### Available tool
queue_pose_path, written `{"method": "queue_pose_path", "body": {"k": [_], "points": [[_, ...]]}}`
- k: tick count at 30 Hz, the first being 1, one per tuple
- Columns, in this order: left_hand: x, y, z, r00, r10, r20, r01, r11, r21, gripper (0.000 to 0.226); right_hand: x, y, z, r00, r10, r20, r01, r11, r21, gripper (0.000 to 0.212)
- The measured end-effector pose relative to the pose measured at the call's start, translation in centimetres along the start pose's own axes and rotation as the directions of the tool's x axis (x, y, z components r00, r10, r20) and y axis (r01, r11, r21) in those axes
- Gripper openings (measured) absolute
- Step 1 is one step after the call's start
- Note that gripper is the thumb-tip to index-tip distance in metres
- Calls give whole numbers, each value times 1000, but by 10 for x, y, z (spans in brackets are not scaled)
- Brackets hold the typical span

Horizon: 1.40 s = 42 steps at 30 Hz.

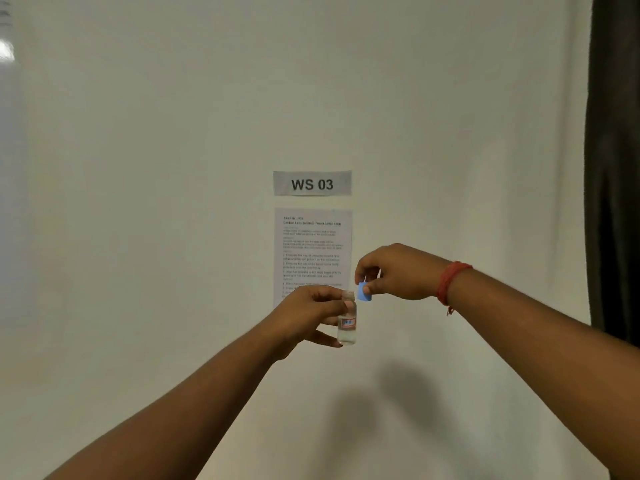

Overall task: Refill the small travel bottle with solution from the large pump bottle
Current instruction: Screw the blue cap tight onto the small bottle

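Left hand (311, 317) grips the small bottle (347, 320) upright in mid-air, right hand (394, 271) pinches its blue cap (363, 292) just beside the open neck: uncapping step, apparently; next, set cap down, fetch pump bottle (unseen).

Blue cap (364, 292); clear travel bottle (347, 320); red wrist thread (450, 282).
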<state>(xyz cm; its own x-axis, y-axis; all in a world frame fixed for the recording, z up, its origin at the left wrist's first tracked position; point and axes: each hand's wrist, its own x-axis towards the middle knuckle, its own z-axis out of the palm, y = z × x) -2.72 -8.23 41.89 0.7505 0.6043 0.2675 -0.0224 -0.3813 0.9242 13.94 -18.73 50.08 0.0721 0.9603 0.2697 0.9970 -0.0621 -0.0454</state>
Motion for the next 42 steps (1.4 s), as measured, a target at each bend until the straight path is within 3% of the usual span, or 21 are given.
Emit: {"method": "queue_pose_path", "body": {"k": [15,42], "points": [[35,47,-25,999,29,18,-29,1000,12,24,34,-17,-69,992,-36,-118,32,999,-38,22],[52,30,-33,999,44,10,-45,993,105,22,57,-23,-48,996,-91,-3,91,992,-86,15]]}}
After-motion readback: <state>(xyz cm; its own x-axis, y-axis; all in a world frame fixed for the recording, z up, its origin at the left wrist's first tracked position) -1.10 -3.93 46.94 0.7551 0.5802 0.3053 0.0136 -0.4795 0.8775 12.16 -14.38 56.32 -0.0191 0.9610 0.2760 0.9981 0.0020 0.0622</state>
